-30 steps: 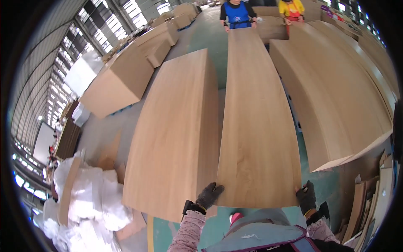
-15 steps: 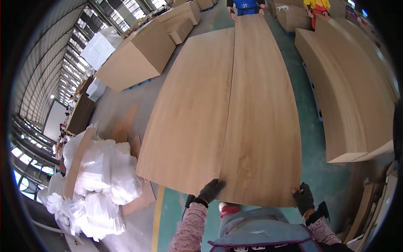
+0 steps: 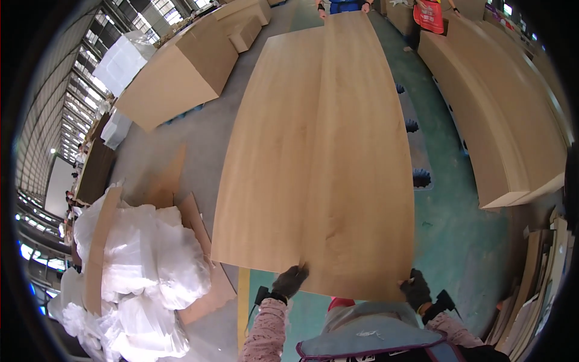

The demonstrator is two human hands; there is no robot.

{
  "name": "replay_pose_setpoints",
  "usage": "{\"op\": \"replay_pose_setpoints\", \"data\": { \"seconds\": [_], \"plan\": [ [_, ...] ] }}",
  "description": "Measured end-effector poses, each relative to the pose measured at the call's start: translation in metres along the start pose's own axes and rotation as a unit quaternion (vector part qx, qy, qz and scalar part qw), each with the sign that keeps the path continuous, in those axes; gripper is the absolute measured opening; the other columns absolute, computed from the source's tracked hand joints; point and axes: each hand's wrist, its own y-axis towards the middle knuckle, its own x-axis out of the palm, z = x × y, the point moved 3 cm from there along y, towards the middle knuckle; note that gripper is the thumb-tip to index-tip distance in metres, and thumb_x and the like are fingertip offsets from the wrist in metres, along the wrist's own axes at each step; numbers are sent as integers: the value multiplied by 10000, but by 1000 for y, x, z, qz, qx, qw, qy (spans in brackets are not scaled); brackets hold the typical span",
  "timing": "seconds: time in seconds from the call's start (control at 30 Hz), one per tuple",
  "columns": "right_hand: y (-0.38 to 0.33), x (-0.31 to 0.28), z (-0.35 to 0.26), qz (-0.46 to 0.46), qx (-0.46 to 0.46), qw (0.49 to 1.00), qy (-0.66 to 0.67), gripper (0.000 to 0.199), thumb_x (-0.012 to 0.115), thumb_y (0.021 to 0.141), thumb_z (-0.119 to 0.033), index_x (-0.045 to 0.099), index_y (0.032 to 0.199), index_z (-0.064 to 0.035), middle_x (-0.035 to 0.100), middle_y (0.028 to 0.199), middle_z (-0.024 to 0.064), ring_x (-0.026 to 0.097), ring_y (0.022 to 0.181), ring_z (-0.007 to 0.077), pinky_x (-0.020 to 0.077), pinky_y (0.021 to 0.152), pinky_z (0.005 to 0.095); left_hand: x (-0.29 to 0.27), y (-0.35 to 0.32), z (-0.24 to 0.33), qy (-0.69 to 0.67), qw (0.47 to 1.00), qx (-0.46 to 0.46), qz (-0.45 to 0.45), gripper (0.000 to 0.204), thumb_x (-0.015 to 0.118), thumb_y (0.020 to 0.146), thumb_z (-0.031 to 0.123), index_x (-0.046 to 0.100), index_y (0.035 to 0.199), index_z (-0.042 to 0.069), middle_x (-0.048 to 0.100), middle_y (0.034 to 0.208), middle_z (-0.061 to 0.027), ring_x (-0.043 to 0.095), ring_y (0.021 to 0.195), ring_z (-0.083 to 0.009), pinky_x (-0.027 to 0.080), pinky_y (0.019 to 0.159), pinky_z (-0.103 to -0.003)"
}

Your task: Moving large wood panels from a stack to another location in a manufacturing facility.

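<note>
Pinching a long, tan, wood-grained board (image 3: 365, 175) are left fingers (image 3: 297, 273) and right fingers (image 3: 414, 282).

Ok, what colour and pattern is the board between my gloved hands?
The board is light brown with a wood-grain pattern, best seen in the head view.

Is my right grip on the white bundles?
No, your right grip is at the near right corner of the wood-grain board, while the white bundles lie off to the left.

1. Daylight is glaring through the upper-left windows (image 3: 167, 11).
2. Soft light is spreading evenly across the wood-grain panel (image 3: 365, 181) I'm holding.
3. Fisheye distortion is bending the roof (image 3: 48, 130) near my view's black rim.
</note>
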Motion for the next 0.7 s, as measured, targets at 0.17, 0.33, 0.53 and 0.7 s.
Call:
{"op": "replay_pose_setpoints", "data": {
  "seconds": [0.17, 0.33, 0.53, 0.7],
  "plan": [
    [-7, 93, -38, -14, -36, 998, -45, 331, 713, 755, -166, 543, 1008, -36, 590, 843, 101, 582, 759, 225, 465, 679, 355, -30, -23, -80, -68, 980, -63, 176, 446, 509, 877, 455, 618, 1112, 92, 627, 1087, -189, 580, 1023, -389, 468, 846, -460],
    [8, 155, -45, -32, 17, 999, 31, 384, 727, 757, -159, 489, 1030, -33, 544, 795, 58, 538, 719, 173, 461, 638, 320, -20, -34, -138, -106, 960, -82, 246, 416, 491, 899, 420, 606, 1119, 86, 624, 1070, -208, 574, 1014, -407, 463, 846, -465],
    [21, 209, -51, -82, -34, 995, -53, 470, 708, 750, -201, 465, 1125, -55, 630, 855, 145, 648, 809, 307, 503, 705, 407, -26, -29, -183, -168, 915, -86, 357, 398, 477, 931, 395, 602, 1059, 39, 648, 957, -210, 614, 919, -373, 475, 775, -435],
    [26, 241, -56, -149, -157, 961, -170, 524, 723, 733, -187, 461, 1174, -84, 593, 936, 148, 615, 840, 324, 497, 735, 407, -60, 3, -218, -275, 865, -91, 409, 388, 489, 941, 354, 591, 1094, 12, 661, 1034, -147, 628, 972, -263, 471, 844, -362]
  ]
}}
